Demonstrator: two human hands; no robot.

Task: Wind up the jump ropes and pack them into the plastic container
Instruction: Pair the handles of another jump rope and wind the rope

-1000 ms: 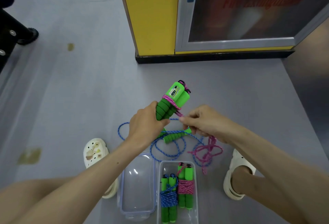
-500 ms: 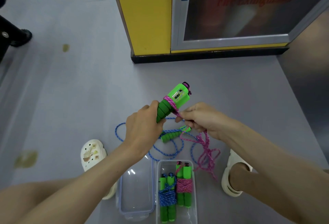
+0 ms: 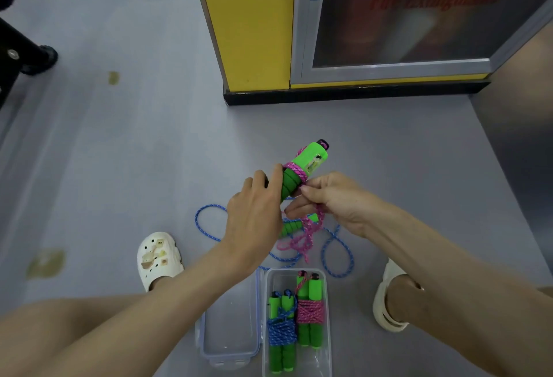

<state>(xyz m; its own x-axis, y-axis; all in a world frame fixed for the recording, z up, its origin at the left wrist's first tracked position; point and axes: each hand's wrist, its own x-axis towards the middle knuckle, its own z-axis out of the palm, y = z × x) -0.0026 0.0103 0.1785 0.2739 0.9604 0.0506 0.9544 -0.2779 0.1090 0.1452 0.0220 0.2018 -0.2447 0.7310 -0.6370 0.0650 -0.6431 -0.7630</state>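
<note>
My left hand (image 3: pixel 254 215) grips the green foam handles (image 3: pixel 302 167) of a pink jump rope, held up over the floor. A few turns of pink rope circle the handles. My right hand (image 3: pixel 326 200) pinches the pink rope (image 3: pixel 302 242) just below them, and the loose end hangs in loops down to the floor. A blue jump rope (image 3: pixel 335 248) with green handles lies unwound on the floor under my hands. The clear plastic container (image 3: pixel 327 316) stands near my feet and holds two wound ropes, one blue and one pink.
The container's clear lid (image 3: pixel 230 331) lies open at its left. My white clogs (image 3: pixel 157 257) flank the work area. A yellow cabinet with a glass door (image 3: pixel 299 47) stands ahead on the grey floor. A black chair base (image 3: pixel 27 53) is at far left.
My right hand has carried the pink rope round the handles, adding a turn. The handles have turned in my left hand, and the loose pink loops have lifted closer to my hands.
</note>
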